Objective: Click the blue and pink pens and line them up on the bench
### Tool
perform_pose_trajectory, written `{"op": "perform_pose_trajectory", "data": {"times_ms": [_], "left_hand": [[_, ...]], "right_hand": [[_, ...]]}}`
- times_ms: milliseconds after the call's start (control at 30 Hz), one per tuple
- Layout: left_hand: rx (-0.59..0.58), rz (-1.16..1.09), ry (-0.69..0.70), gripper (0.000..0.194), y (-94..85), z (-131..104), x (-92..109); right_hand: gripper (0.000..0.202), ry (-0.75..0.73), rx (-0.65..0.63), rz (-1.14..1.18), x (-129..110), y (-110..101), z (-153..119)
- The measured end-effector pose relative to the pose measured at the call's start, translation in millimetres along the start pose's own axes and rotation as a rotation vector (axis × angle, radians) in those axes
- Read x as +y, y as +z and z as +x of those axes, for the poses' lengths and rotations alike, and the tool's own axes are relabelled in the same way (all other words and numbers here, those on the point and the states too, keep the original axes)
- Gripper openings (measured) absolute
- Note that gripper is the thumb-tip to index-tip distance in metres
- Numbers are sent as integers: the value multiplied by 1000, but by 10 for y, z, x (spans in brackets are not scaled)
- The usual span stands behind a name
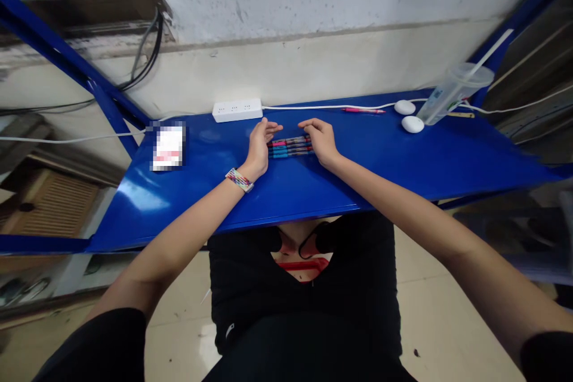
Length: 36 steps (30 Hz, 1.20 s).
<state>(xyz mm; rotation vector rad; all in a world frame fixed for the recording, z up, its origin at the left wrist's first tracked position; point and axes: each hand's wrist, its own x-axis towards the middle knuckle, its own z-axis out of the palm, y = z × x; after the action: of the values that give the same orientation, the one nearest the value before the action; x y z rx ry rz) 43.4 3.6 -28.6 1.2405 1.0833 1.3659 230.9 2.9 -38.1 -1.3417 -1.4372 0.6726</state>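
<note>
Several pens [290, 147] lie side by side on the blue table [215, 185], with pink and light blue grips toward the left. My left hand [259, 146] stands on edge at their left ends, fingers stretched toward the far side and palm turned inward. At the right ends is my right hand [321, 138], its fingers bent inward and slightly apart. Both hands touch or nearly touch the pen ends, which they partly hide. A patterned woven band [239, 179] circles my left wrist.
A white power strip [237, 110] sits against the wall, its cable running right. Behind on the right lies a pink pen [363, 110]. Two white rounded objects [412, 124] stand beside a clear cup [450, 95] with a straw. A blurred-out white item [169, 147] is at left.
</note>
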Motion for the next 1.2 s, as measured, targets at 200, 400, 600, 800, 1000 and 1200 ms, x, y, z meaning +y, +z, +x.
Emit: {"op": "perform_pose_trajectory", "data": {"times_ms": [200, 400, 600, 800, 1000, 1200], "left_hand": [[42, -11, 59, 37, 33, 33, -44], [-44, 52, 80, 27, -1, 3, -2], [-25, 120, 110, 20, -144, 63, 11], [62, 221, 118, 23, -472, 345, -13], [28, 582, 210, 25, -757, 616, 110], [58, 951, 278, 33, -891, 629, 141]], "right_hand": [[26, -46, -26, -16, -79, -39, -64], [27, -116, -45, -114, -160, -49, -137], [33, -256, 20, -224, -177, -173, -85], [24, -203, 12, -411, 44, -510, 253], [25, -45, -6, -729, 272, -856, 576], [25, 6, -69, -943, 365, -951, 723]]}}
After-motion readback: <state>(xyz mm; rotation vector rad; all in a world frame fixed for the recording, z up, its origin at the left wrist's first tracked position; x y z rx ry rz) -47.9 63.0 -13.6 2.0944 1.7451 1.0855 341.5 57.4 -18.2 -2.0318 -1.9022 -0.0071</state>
